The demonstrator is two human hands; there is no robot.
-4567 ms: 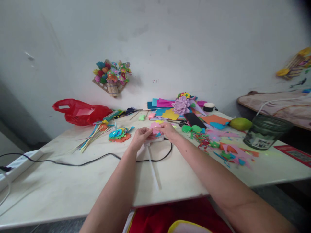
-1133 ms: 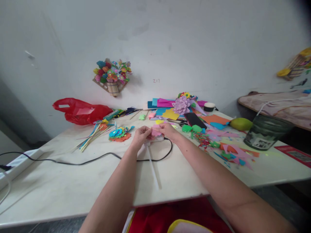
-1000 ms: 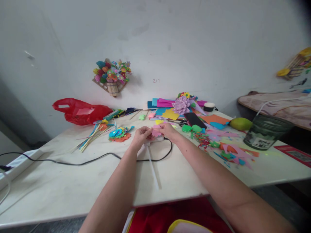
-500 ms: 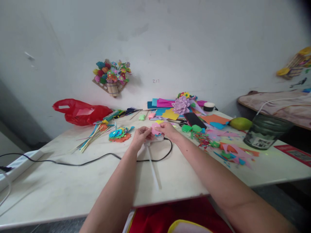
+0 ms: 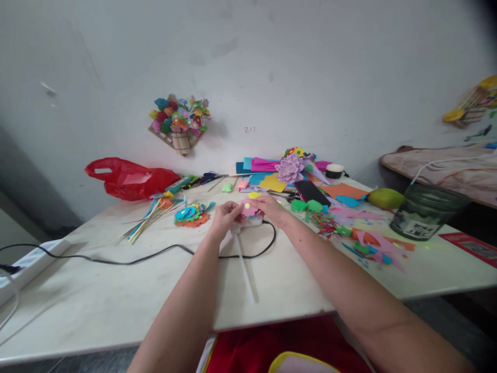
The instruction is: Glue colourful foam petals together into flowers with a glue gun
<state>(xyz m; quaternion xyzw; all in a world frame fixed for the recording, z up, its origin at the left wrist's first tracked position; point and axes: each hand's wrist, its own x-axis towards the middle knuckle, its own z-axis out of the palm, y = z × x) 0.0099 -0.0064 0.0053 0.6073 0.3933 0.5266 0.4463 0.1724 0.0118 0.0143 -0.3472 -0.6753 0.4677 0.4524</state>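
Note:
Between my two hands is a pink foam flower with a small yellow dot at its centre. My left hand pinches its left edge between thumb and finger. From the right, the fingers of my right hand are closed on its other side. Just below lies a white hot glue gun, mostly hidden by the hands, with a long translucent glue stick pointing toward me. A stack of blue and orange foam flowers rests to the left of my left hand.
Thin sticks and a red plastic bag lie at left. A black cable crosses the table. To the right are a phone, foam scraps, a yellow-green fruit and a dark glass jar.
The yellow centre of the pink flower now shows between my fingers, where earlier the right fingers covered it. Both arms have stayed almost in place.

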